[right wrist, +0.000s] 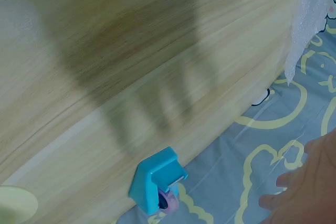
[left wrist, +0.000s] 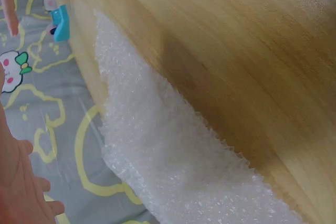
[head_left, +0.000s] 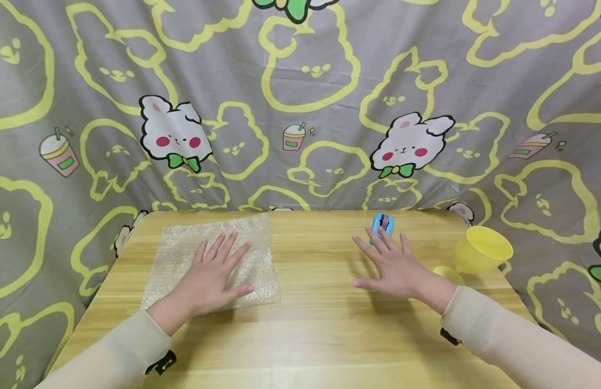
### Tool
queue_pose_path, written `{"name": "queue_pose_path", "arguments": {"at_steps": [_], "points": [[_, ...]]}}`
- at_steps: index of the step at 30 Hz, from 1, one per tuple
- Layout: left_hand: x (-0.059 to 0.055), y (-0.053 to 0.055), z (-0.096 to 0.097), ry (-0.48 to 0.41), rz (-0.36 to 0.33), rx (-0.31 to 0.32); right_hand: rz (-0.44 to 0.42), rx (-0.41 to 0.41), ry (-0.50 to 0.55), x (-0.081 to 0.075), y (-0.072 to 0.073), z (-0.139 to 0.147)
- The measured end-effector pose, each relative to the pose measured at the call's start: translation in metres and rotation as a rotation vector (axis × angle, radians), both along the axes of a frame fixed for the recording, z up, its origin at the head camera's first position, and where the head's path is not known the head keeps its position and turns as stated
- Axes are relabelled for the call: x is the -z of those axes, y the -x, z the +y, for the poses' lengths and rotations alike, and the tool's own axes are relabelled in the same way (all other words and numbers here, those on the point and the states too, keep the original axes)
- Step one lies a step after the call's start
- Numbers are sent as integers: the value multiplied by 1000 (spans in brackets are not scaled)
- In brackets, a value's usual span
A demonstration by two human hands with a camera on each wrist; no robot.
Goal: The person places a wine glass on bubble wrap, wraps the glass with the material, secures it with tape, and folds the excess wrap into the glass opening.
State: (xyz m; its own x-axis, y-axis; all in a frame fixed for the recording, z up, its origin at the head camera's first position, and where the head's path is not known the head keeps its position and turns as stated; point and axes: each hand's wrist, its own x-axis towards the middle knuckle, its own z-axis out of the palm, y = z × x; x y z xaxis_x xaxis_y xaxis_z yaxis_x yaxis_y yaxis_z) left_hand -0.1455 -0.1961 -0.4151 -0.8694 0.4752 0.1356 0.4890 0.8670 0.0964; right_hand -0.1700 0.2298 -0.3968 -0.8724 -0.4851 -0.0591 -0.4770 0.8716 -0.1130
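Note:
My left hand (head_left: 210, 275) is spread, palm down, over a sheet of clear bubble wrap (head_left: 171, 254) on the left of the table. In the left wrist view the bubble wrap (left wrist: 152, 129) lies flat with a ragged edge. To the right, my right hand (head_left: 395, 267) is spread too, with its shadow on the wood below. Just past its fingertips stands a small blue tape dispenser (head_left: 383, 220), partly hidden by the fingers. The right wrist view shows the tape dispenser (right wrist: 156, 177) with a purple roll inside. Neither hand holds anything.
A yellow plastic cup (head_left: 480, 251) stands at the right side of the wooden table (head_left: 300, 346), its round foot (head_left: 448, 274) close to my right wrist. A grey curtain (head_left: 247, 70) with yellow outlines and rabbit faces hangs behind the table's far edge and at its sides.

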Motion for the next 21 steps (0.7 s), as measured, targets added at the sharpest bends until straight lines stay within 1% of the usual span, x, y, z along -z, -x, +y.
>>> {"name": "queue_pose_path", "arguments": {"at_steps": [9, 15, 21], "points": [[6, -3, 1, -1, -6, 0, 21, -27, 24, 6, -4, -5], [10, -6, -1, 0, -14, -8, -2, -37, 68, 9, -7, -11], [11, -12, -1, -25, -31, -1, -30, -47, 72, 15, -12, -17]]}}
